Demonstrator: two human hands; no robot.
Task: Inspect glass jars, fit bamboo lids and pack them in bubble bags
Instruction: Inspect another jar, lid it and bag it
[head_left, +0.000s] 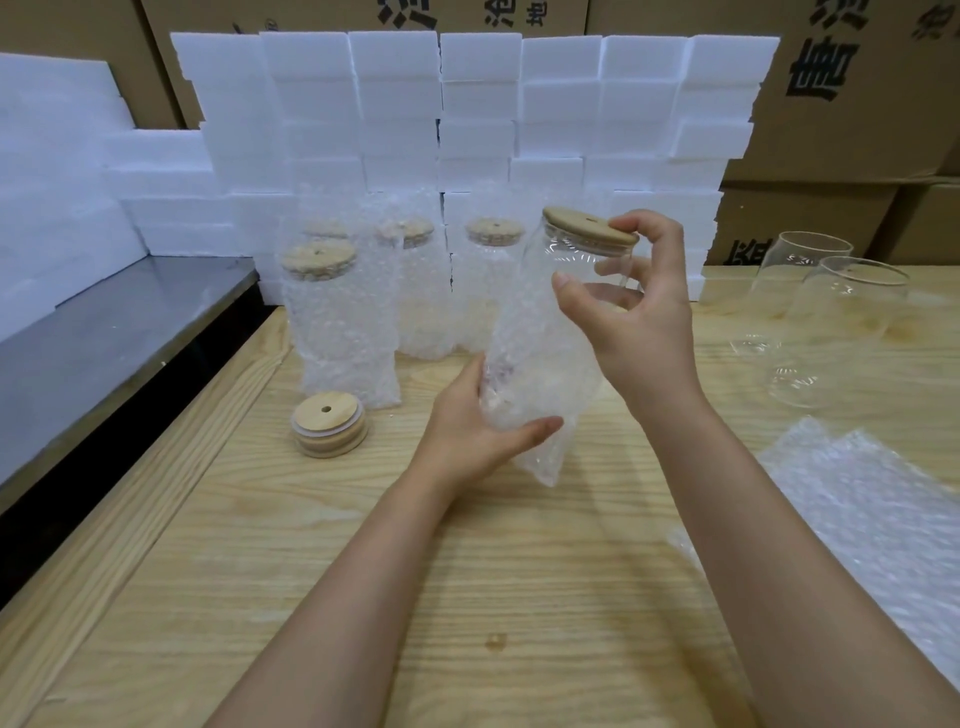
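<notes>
Head view shows four bagged, lidded jars (340, 332) standing behind, while the left hand (478, 426) grips a clear bubble bag (540, 374) and the right hand (641, 306) lowers in a bamboo-lidded glass jar (582, 260), with two bare glass jars (831, 306) and spare round bamboo lids (329, 423) remaining.

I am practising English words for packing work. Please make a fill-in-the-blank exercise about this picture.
1. The clear glass jar in the person's hands has a round bamboo lid on its ____.
2. The left hand holds the clear bubble bag around the jar's ____ part.
3. The small stack of spare bamboo lids lies on the ____ table.

Missing words: top; lower; wooden
</notes>
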